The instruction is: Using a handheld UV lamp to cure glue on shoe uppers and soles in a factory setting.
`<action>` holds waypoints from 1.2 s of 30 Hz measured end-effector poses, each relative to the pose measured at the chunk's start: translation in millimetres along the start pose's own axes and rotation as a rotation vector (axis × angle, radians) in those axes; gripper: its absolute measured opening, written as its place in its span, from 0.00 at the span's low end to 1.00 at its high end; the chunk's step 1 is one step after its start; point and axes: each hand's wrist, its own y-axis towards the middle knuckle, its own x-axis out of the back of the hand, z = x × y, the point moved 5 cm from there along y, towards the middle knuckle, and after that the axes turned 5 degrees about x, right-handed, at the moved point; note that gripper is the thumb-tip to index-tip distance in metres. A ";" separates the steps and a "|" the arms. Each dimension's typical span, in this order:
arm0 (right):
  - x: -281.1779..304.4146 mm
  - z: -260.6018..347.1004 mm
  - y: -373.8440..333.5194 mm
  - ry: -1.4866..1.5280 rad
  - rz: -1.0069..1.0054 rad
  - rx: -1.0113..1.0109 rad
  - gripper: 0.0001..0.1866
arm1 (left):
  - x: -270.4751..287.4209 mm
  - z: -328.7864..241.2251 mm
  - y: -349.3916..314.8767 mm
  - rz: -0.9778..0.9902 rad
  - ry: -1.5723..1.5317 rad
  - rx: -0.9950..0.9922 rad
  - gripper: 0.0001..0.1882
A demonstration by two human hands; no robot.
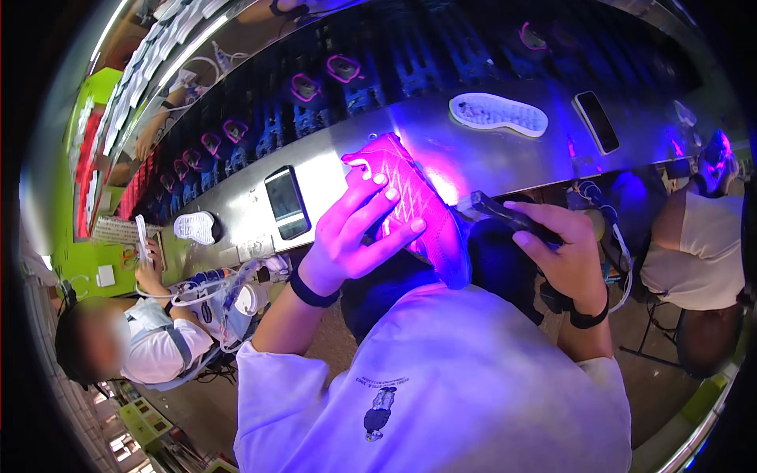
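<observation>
A shoe upper (422, 209) glows bright pink under purple light in front of me, slanted with one end at the bench edge and the other near my shirt. My left hand (359, 232) grips it from the left, its fingers lying across the side. My right hand (564, 248) is closed around the handle of a dark brush-like tool (512, 217). The tool's blunt head is close to the right side of the shoe upper; whether they touch, I cannot tell.
On the metal bench (331, 142) lie a white shoe sole (498, 114), another sole (195, 228) and two phones, one left (287, 202) and one right (596, 122). Behind them a dark conveyor (410, 59) carries several pink-rimmed shoe uppers. Co-workers sit left (165, 347) and right (694, 252).
</observation>
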 end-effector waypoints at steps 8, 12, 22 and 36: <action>8.2 -10.6 -18.1 0.077 0.024 0.022 0.21 | -7.9 -11.9 16.8 0.018 0.057 -0.073 0.26; -4.3 -17.6 -20.1 0.070 0.013 0.005 0.20 | -12.1 -9.1 10.7 -0.039 0.044 -0.001 0.26; -20.5 -108.1 -30.5 0.123 -0.039 -0.381 0.25 | -28.0 73.8 -18.1 -0.058 -0.536 0.874 0.38; -27.2 -118.5 -0.8 0.234 -0.200 -0.521 0.27 | -0.5 455.3 -112.7 0.270 0.421 1.446 0.27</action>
